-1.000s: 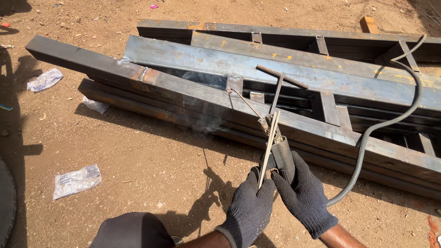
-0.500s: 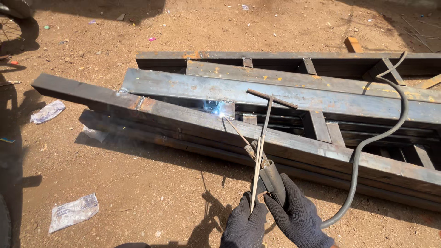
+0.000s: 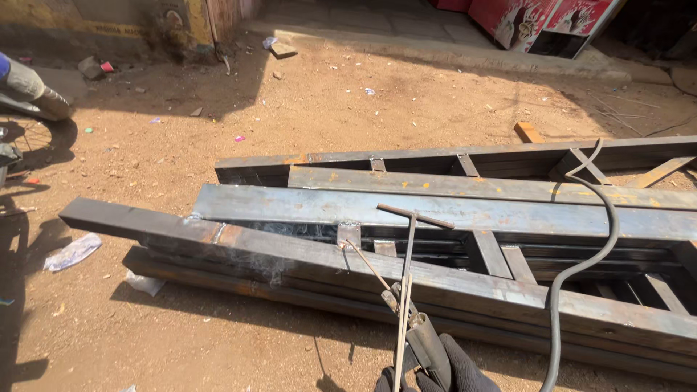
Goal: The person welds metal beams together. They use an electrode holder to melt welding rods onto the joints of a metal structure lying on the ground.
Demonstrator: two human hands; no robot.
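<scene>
Gloved hands (image 3: 428, 374) lower in view than before, both clenched round electrode holder (image 3: 425, 345); arc out.

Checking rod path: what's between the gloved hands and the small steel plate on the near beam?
Head view: the electrode holder and its thin rod span from the gloved hands to the plate, above the near beam.

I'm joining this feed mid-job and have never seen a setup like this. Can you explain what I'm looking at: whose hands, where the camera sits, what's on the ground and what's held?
The one view comes from a camera on the person's head, looking down. At the bottom edge is a dark-gloved hand; which hand it is I cannot tell. It grips a welding electrode holder with a thin rod reaching to a small metal tab, plus a T-shaped steel tool. A grey cable trails from the holder. Long steel beams lie stacked on sandy ground, with plastic scraps nearby.
</scene>
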